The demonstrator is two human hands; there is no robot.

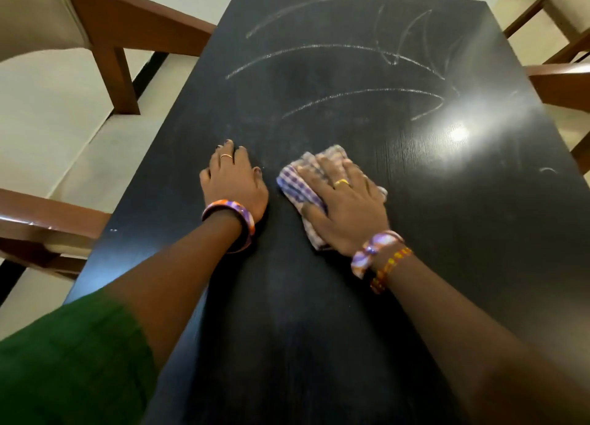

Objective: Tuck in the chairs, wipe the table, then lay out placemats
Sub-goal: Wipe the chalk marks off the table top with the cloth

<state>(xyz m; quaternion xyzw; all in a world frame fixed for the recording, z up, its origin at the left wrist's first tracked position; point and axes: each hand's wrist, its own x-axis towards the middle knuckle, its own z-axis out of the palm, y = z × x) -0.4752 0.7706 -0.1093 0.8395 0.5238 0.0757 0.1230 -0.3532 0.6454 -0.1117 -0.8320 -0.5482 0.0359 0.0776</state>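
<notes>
— Green sleeve (70,357) at the bottom left, nearest the camera; both bare forearms reach out from there over the dark table (319,344).

— What are the hands doing?

— Right hand (346,206) lies flat on a checked purple-and-white cloth (295,185), fingers spread and pressing it to the table; the cloth is bunched under the palm and looks slightly blurred, so its folds are hard to read. Left hand (234,182) rests just beside it on the bare surface, fingers loosely bent with the tips on the table, holding nothing.

— And the table itself?

— Pale chalky streaks (335,73) curve across the far half, beyond both hands. A bright glare (458,134) sits to the right.

— Chairs?

— Brown wooden chairs with cream seats stand on both sides: two on the left (105,41) (48,223), their frames touching or meeting the table edge, and more on the right (558,79).
</notes>
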